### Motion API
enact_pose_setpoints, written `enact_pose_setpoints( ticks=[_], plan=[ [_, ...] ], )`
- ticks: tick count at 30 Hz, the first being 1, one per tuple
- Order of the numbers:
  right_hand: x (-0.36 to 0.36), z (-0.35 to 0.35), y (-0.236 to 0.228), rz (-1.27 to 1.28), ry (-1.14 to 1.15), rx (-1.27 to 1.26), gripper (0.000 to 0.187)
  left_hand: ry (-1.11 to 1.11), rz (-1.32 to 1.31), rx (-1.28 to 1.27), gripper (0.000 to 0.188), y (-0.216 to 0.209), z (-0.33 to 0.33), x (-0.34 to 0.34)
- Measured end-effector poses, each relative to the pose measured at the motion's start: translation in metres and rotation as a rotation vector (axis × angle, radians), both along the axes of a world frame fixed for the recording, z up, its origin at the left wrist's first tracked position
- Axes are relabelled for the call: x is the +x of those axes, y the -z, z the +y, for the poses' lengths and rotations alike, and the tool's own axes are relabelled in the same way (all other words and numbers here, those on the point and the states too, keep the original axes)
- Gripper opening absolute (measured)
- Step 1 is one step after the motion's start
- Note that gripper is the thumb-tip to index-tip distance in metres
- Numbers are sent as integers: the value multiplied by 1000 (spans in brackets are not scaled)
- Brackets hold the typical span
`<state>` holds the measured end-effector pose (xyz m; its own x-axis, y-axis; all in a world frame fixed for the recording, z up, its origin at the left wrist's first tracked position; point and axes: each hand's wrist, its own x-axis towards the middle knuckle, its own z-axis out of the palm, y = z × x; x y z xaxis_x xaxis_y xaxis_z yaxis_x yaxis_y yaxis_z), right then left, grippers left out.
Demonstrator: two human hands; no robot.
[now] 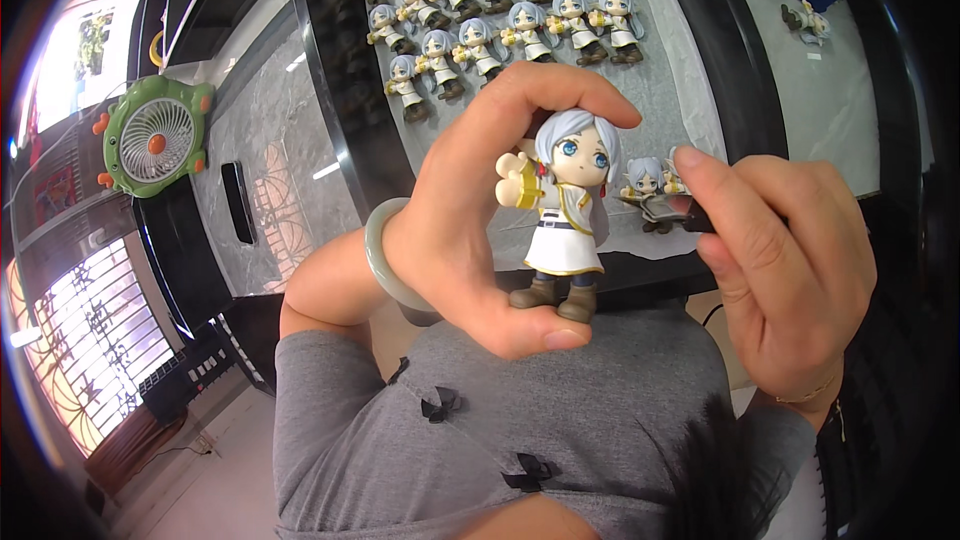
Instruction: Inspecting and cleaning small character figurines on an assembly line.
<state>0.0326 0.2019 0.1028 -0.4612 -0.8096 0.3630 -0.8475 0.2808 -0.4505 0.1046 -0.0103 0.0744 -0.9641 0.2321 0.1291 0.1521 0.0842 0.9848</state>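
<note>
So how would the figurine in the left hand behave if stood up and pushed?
Probably tips easily: the figurine has a big head over small boots. Likely stiff, showing no bend in the left hand.

from the head, one fisheye camera looks down, close over left hand (450,205) and right hand (795,250).

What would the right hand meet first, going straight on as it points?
The right hand would probably meet the silver-haired figurine in the left hand, though depth is unclear.
</note>
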Motion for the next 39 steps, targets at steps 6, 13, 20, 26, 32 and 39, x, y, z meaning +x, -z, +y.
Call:
enact_pose_setpoints(
  ticks=[6, 13, 20, 26, 32, 39],
  plan=[
    [7, -4, 2, 196, 31, 51, 27, -9, -15, -2, 106, 1, 0, 1],
    [10, -6, 6, 211, 62, 12, 28, -11, -4, -30, 105, 2, 2, 0],
    [11, -9, 8, 305, 76, 24, 27, -16, -1, -86, 103, 1, 1, -2],
    [11, -14, 11, 374, 90, 11, 29, -46, -33, -64, 103, 2, 1, 1],
    [12, -11, 9, 348, 118, -14, 29, -44, -99, -77, 104, -2, 3, -2],
    [12, -8, 5, 192, 86, 29, 25, -51, 5, -58, 105, 3, 3, -1]
  ],
)
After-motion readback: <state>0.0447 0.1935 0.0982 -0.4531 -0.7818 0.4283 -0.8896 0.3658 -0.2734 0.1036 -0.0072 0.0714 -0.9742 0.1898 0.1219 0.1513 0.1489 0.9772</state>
